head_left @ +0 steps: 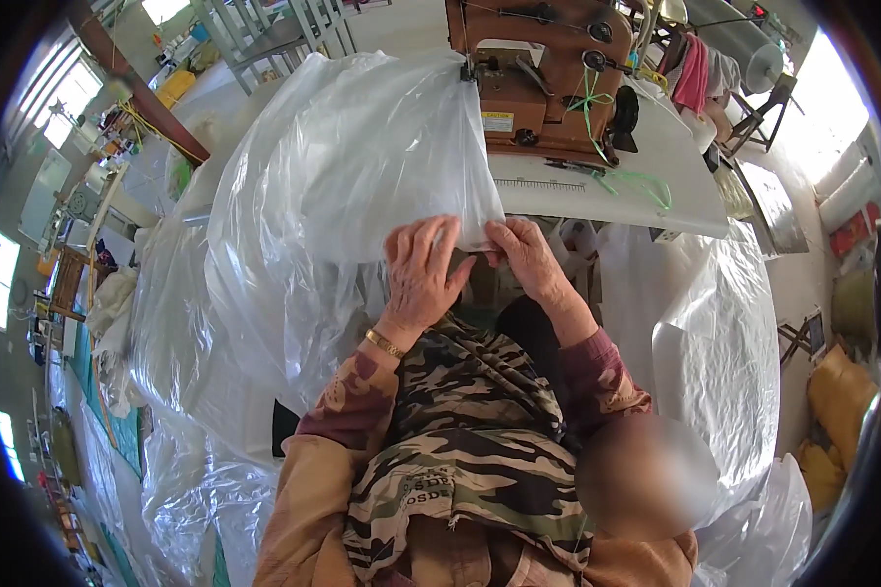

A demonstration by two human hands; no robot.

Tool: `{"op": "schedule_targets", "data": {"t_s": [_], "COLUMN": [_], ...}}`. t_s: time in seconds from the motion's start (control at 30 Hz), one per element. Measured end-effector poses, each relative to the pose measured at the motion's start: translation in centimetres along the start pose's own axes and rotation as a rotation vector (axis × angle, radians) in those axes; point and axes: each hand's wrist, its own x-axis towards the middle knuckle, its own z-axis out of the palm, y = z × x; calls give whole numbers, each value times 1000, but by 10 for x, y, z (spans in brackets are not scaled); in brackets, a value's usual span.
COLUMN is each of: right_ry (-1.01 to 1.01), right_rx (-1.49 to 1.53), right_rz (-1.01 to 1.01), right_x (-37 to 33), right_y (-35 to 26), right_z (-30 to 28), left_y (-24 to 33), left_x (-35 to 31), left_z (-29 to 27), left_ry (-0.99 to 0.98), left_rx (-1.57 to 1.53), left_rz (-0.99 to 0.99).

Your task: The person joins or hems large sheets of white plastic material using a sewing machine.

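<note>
Sheeting of translucent plastic (pixel 352 157) across the upper middle of the frame, on and over the front of the white counter (pixel 675 161), left of the brown sewing machine (pixel 548 88). Right-hand edge of the film in a long line from the needle area (pixel 467 68) down and slightly rightward to the right hand (pixel 527 256). Thumb and fingers there closed in a pinch on the lower corner, just below the counter's front edge in the frame. Left hand (pixel 421 264) just beside, fingers bent and partly spread, thumb apart, at the film's lower edge; any grip there impossible to tell. Right hand nearer the corner and edge line; left hand nearer the broad body of film, up and left.
</note>
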Motion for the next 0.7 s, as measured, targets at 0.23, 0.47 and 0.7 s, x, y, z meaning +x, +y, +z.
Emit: {"op": "schedule_targets", "data": {"t_s": [0.23,0.47,0.7], "right_ry": [97,103,88], "right_rx": [420,380,75], "right_rz": [32,97,48], "right_x": [-4,-4,1], "right_y": [-10,6,11], "right_z": [11,7,10], "left_y": [-77,-200,-208], "left_x": [-18,-60,-51], "left_z": [18,-82,-172], "left_ry": [107,109,-439], "left_rx": [247,589,701], "left_rz": [-289,-234,-474]}}
